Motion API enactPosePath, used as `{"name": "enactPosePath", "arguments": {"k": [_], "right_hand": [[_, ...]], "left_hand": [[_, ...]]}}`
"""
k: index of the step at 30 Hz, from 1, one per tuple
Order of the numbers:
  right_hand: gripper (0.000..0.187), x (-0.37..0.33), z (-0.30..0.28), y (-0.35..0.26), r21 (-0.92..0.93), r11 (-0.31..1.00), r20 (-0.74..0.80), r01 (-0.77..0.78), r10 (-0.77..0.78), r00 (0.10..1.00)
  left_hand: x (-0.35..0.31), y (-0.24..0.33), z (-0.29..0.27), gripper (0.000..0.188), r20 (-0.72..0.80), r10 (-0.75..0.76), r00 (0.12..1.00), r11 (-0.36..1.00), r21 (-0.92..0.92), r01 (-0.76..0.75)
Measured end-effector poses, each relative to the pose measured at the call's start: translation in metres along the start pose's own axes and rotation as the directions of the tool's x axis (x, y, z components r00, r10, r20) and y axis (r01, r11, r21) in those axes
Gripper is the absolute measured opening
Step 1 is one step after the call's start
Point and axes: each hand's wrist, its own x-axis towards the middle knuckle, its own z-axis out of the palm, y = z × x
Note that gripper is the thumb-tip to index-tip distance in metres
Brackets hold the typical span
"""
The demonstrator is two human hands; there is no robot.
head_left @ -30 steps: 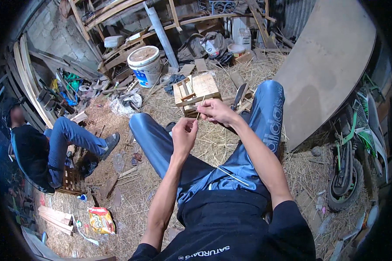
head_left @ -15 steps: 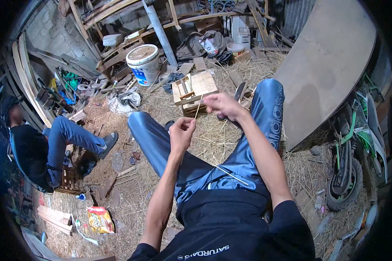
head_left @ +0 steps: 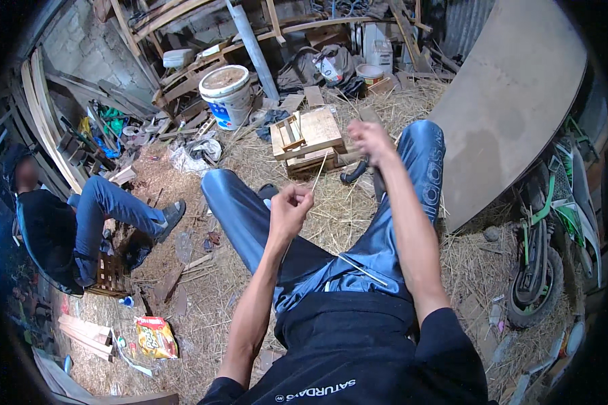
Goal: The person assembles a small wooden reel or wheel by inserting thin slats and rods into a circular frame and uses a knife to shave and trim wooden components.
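Note:
My left hand (head_left: 290,210) is closed in a pinch on a thin pale stick (head_left: 319,171), which points up and away from the fingertips. Farther off and to the right, my right hand (head_left: 373,140) is raised over the straw, apart from the stick. Its fingers are curled together and slightly blurred, so whatever they may hold is hidden. Another thin pale stick (head_left: 363,270) lies across my lap. Beyond my hands stands a low wooden box (head_left: 315,131) with a small wooden frame (head_left: 292,132) on top.
A seated person (head_left: 47,216) is at the left, on a slatted crate (head_left: 109,275). A white bucket (head_left: 224,98) stands beyond the box. To the right are a large leaning board (head_left: 513,101) and a small green-and-white motorbike (head_left: 540,270). A yellow-red packet (head_left: 157,337) lies on the straw-covered floor.
My right hand has moved away from the stick's far end, to the right and farther off. My left hand still pinches the stick and has shifted slightly right.

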Motion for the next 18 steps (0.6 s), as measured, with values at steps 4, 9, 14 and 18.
{"name": "enactPosePath", "arguments": {"k": [4, 9, 14, 18], "right_hand": [[0.024, -0.013, 0.002, -0.007, 0.0, 0.992, 0.209, 0.122, -0.12, 0.971], [0.031, -0.037, 0.045, 0.016, -0.063, 0.998, 0.606, -0.02, 0.054, 0.793], [0.022, -0.026, 0.038, 0.01, -0.115, 0.993, 0.5, -0.014, 0.07, 0.863], [0.023, 0.006, -0.002, 0.007, -0.025, 0.999, 0.154, -0.038, 0.042, 0.987]], "left_hand": [[0.001, -0.015, -0.019, 0.017, -0.033, -0.041, 0.999, 0.995, -0.093, 0.038], [0.003, -0.004, -0.004, 0.018, 0.013, -0.058, 0.998, 0.985, -0.161, 0.06], [0.006, -0.004, -0.008, 0.017, 0.058, -0.028, 0.998, 0.996, -0.088, 0.033], [-0.001, -0.007, -0.01, 0.016, 0.094, -0.031, 0.995, 0.989, -0.144, 0.044]]}}
